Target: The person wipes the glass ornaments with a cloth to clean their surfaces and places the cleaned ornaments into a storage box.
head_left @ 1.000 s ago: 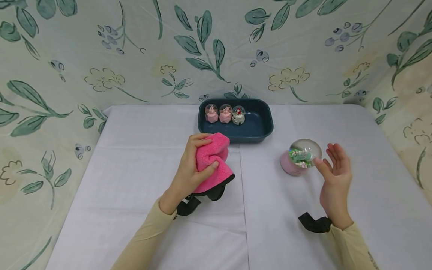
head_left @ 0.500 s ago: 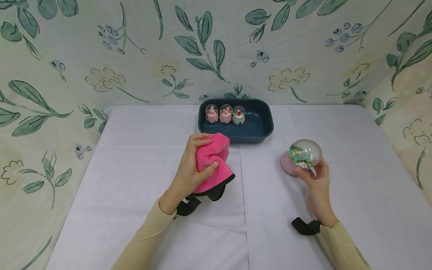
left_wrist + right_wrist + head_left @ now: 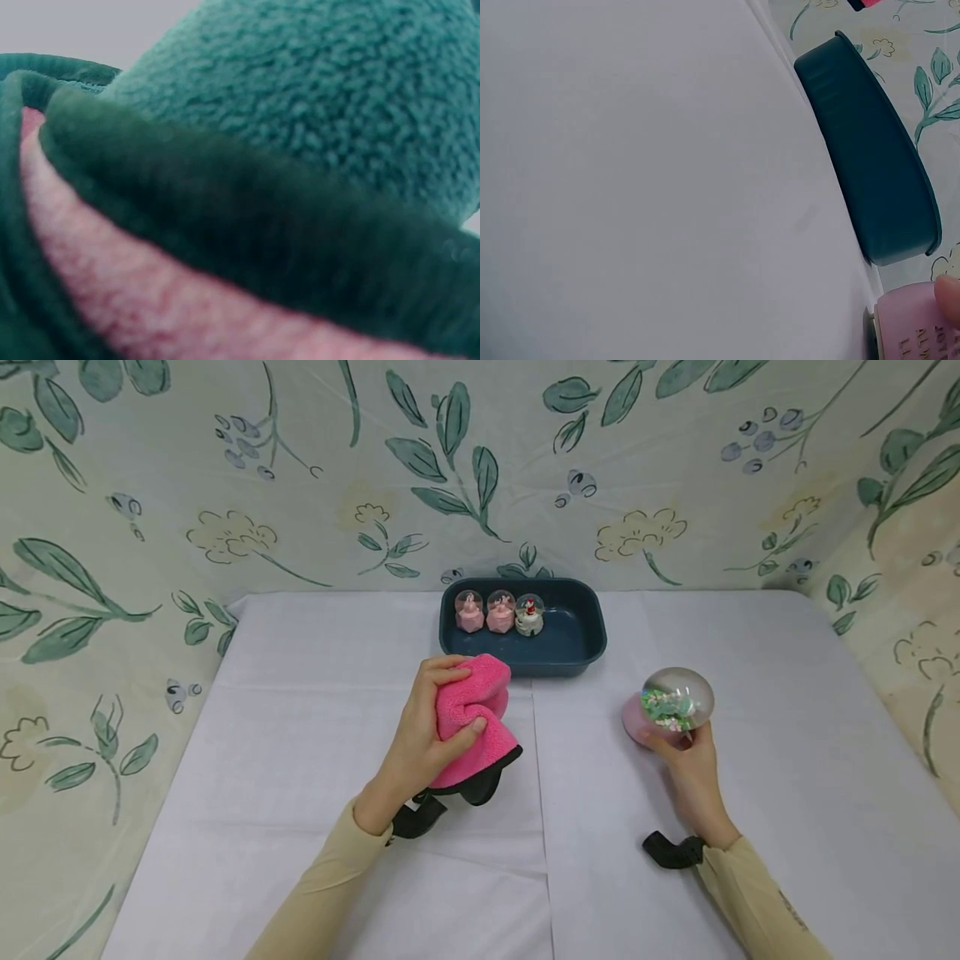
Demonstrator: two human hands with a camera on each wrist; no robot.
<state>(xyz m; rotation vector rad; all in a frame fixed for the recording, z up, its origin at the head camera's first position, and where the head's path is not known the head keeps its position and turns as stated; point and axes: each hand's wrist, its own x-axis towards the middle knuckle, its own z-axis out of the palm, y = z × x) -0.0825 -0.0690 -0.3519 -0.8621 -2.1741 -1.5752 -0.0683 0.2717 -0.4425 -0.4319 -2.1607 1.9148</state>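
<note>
My left hand (image 3: pixel 427 727) grips a bunched pink cloth (image 3: pixel 480 710) with black edging over the middle of the table. In the left wrist view the cloth's fuzzy folds (image 3: pixel 300 90) and dark edging fill most of the picture. At the right, my right hand (image 3: pixel 696 781) holds the pink base (image 3: pixel 639 727) of a large snow globe (image 3: pixel 678 697) with green and white bits inside. Its thumb lies on the front of the base; the other fingers are mostly hidden behind it. Raised lettering shows on the base (image 3: pixel 911 326) in the right wrist view, with the thumb at its edge.
A dark blue tray (image 3: pixel 570 664) stands at the table's back edge. Inside, along its left half, sit three small snow globes (image 3: pixel 501 612): two pink, one white with a red figure. White cloth (image 3: pixel 300 693) covers the table; a leaf-patterned curtain (image 3: pixel 300 468) hangs behind.
My right hand has moved left from beside the large snow globe and now grips its base. The left hand and the pink cloth have stayed in place.
</note>
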